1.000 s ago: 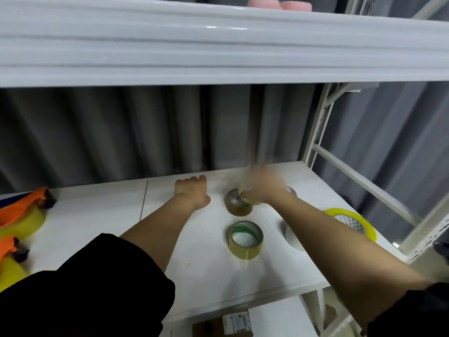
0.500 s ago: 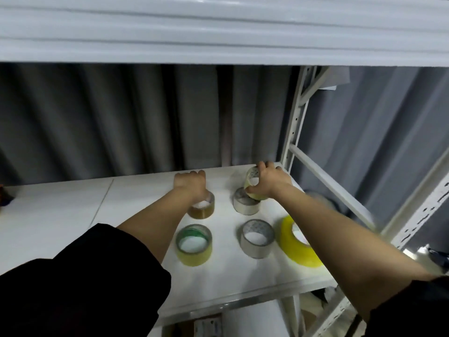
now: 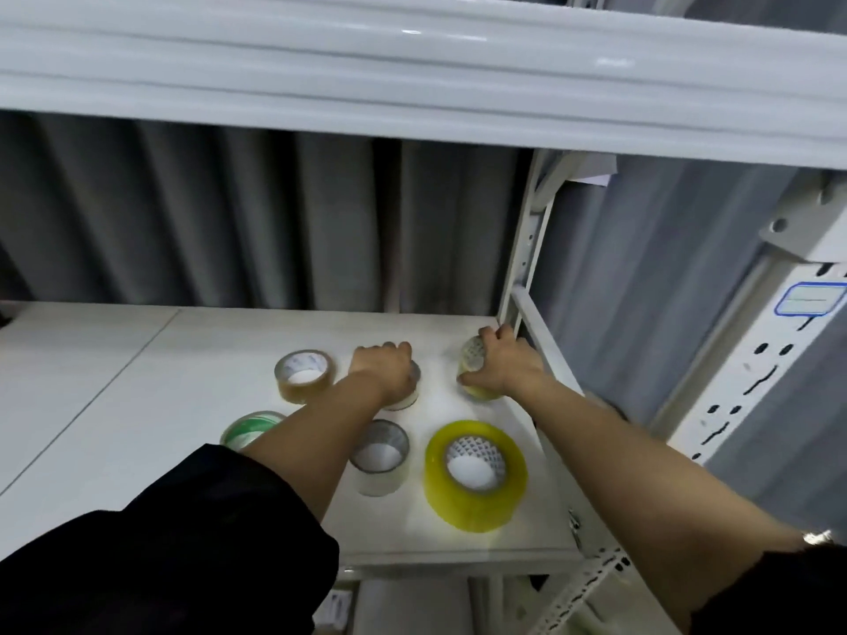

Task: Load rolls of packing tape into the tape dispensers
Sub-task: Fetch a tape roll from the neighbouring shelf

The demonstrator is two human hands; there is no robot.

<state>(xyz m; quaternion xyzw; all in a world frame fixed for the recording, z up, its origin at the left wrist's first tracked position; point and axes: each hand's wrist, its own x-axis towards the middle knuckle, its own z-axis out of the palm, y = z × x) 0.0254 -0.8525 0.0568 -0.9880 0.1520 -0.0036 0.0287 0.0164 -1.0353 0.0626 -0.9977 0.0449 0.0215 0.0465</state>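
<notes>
Tape rolls (image 3: pixel 475 473) on white shelf (image 3: pixel 137 405)

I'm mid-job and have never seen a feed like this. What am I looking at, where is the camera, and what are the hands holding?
There is no robot here: a person works with bare hands, and the single camera sits on their head, looking forward and down, so both arms reach in from the bottom.

They face a white shelf with tape rolls on it: a brown roll, a green-cored roll partly behind the left arm, a clear roll and a large yellow roll.

The left hand covers another roll, fingers curled over it. The right hand grips a small roll tilted up near the shelf post.

No tape dispenser is in view.
</notes>
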